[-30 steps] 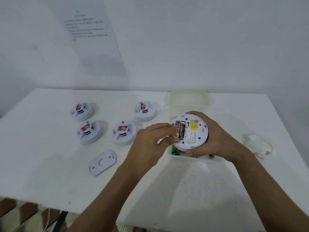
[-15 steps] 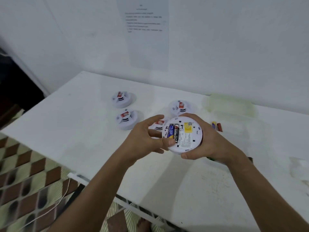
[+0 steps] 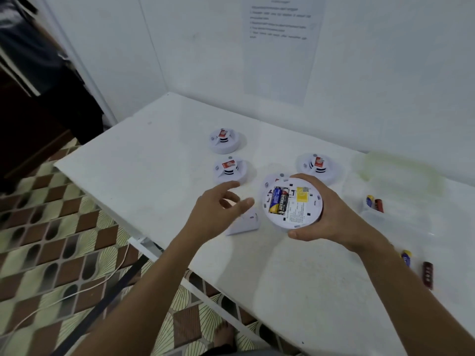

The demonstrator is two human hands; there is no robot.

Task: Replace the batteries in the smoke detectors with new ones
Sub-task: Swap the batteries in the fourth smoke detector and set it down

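Resting back-up in the right hand (image 3: 331, 217), the open smoke detector (image 3: 293, 204) sits above the near-middle of the white table (image 3: 159, 160), fingers and thumb curled round its rim. Two batteries (image 3: 279, 200), one blue and one black, lie side by side in its bay. The left hand (image 3: 218, 211) hovers just beside it, fingers loosely spread and holding nothing, above the detached back cover (image 3: 246, 224) lying on the table.

Partly hidden behind the held unit is another detector (image 3: 270, 183); three more detectors (image 3: 230, 169) stand face-up farther back. To the right, loose batteries (image 3: 375, 204) rest at a clear container (image 3: 372, 214), and two more lie near the right forearm.

The likely next step is fetching the cover. The risks, as I judge them: tilting the detector while reaching could let an unseated cell slip from its bay; the cover could go on misaligned and fail to lock; and with old and new cells lying loose together, a spent one could be picked up for the next unit
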